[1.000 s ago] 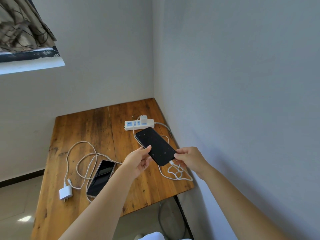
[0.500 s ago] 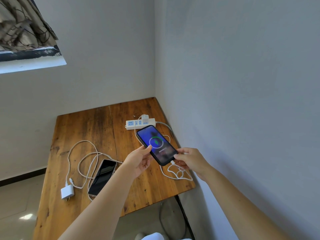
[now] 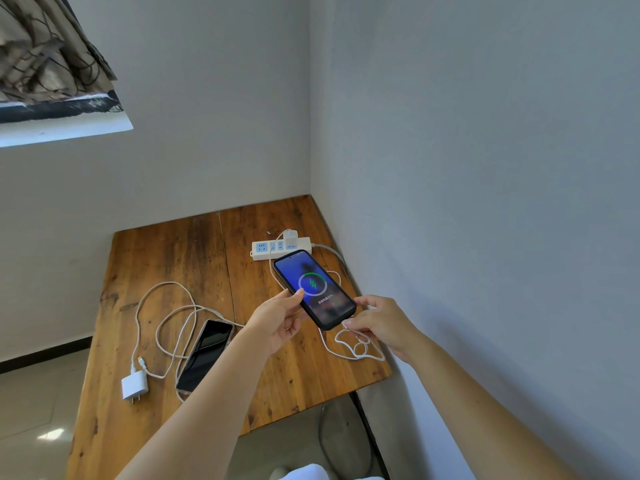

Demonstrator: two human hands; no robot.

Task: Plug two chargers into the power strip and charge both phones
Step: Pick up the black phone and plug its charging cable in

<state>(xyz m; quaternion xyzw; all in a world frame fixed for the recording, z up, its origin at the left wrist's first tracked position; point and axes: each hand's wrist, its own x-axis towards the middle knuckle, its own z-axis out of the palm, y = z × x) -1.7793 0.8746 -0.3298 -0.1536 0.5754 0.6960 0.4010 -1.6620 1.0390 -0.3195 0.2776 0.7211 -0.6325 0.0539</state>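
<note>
My left hand [image 3: 277,320] holds a dark-cased phone [image 3: 314,288] above the wooden table [image 3: 166,258]; its screen glows blue with a green charging ring. My right hand [image 3: 381,323] pinches the white cable [image 3: 356,351] at the phone's lower end. That cable runs back to a white charger [image 3: 290,238] plugged into the white power strip [image 3: 266,248] at the table's far right. A second phone [image 3: 205,355] lies face up with a dark screen at the left. Beside it a loose white charger [image 3: 134,386] with coiled cable [image 3: 162,317] rests unplugged.
The table sits in a corner, with grey walls behind it and along its right side. The strip's grey cord [image 3: 332,252] runs off the right edge and hangs below the table. A window ledge [image 3: 65,128] and curtain are at upper left. Tiled floor lies at left.
The held phone's screen went from dark to lit with a charging symbol. Both hands stay on the phone and cable, shifted only slightly.
</note>
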